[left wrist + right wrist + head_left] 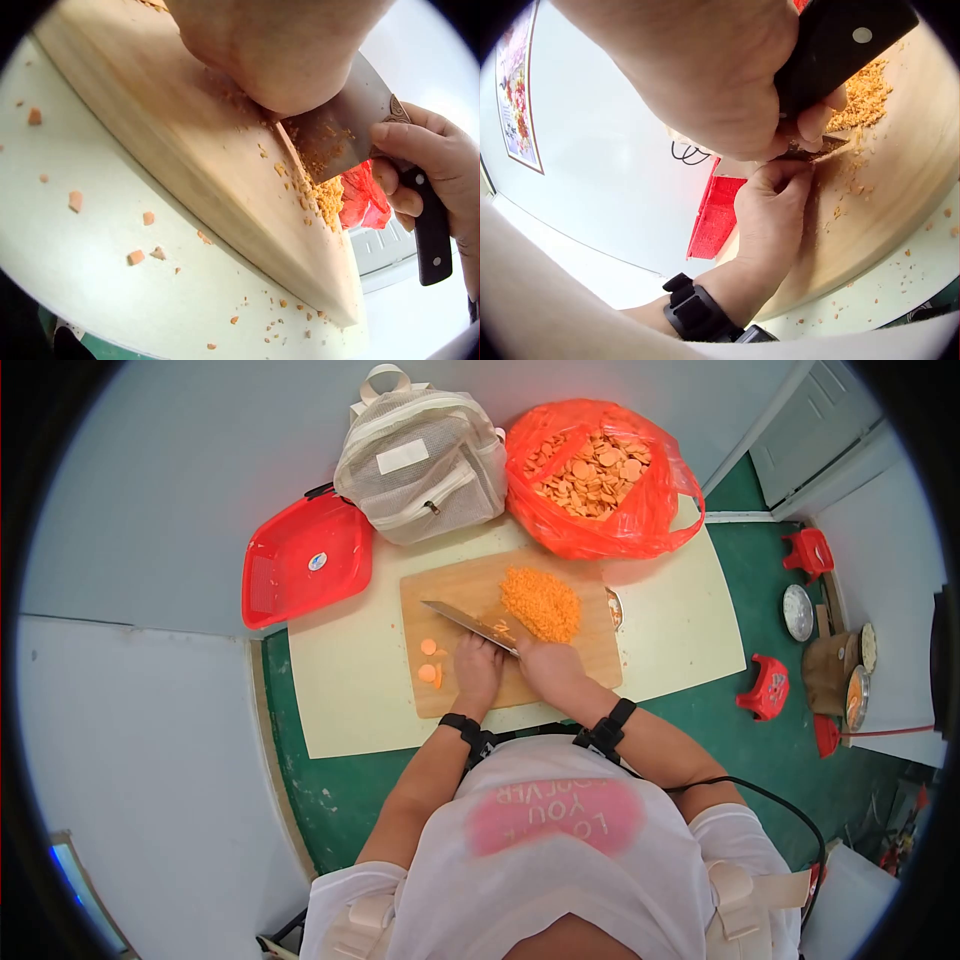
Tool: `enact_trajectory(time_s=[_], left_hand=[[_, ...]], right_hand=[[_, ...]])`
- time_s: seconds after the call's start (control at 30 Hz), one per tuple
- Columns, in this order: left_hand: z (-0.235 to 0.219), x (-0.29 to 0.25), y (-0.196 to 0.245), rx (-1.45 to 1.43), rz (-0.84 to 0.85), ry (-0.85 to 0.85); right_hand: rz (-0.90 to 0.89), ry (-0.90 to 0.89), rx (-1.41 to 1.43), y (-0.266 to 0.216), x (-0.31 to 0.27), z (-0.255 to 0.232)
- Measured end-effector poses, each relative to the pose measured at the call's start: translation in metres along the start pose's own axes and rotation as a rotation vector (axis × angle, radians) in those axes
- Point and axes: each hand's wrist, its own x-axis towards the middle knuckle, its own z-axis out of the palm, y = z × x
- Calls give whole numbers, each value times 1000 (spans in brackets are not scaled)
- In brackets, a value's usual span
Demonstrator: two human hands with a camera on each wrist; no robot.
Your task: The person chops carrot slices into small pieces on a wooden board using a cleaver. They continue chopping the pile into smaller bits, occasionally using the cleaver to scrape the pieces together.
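A broad-bladed kitchen knife [468, 625] is gripped by its black handle in my right hand [551, 668]. Its blade stands on edge on the wooden cutting board [430, 585], with orange bits stuck to the side. Right beside the blade, the fingers of my left hand [478, 672] are curled down at the board; I cannot tell what is under them. A mound of finely chopped carrot [541, 604] lies beyond the knife, and crumbs [853, 187] trail from it near the blade. To the left of my left hand lie a few round carrot slices [428, 647].
A red plastic bag [660, 535] full of carrot slices [598, 472] stands at the table's back right. Beside it are a mesh backpack [425, 470] and a red basket [290, 565] at the back left. Small carrot pieces [136, 257] dot the pale tabletop [90, 247] by the board's edge.
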Motion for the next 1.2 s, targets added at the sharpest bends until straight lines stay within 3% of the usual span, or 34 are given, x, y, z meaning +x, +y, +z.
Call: enact_trajectory(time_s=[0.17,0.23,0.33,0.4,0.67,0.9,1.2], left_hand=[[4,-10,-7,191,-9,-61],[6,-9,-4,112,-156,-151],[8,-7,1,-51,-49,-117],[2,-5,3,64,-83,-125],[-4,-1,7,35,-51,-90],[-4,2,5,39,38,-6],[-7,-2,4,45,20,-76]], right_hand=[[-26,16,79,-5,7,9],[-38,19,92,-10,13,11],[-21,57,123,-4,7,9],[-80,98,155,-6,9,0],[14,-97,87,-3,-5,-14],[-11,-49,69,-3,8,-7],[-17,-55,74,-1,-4,-11]])
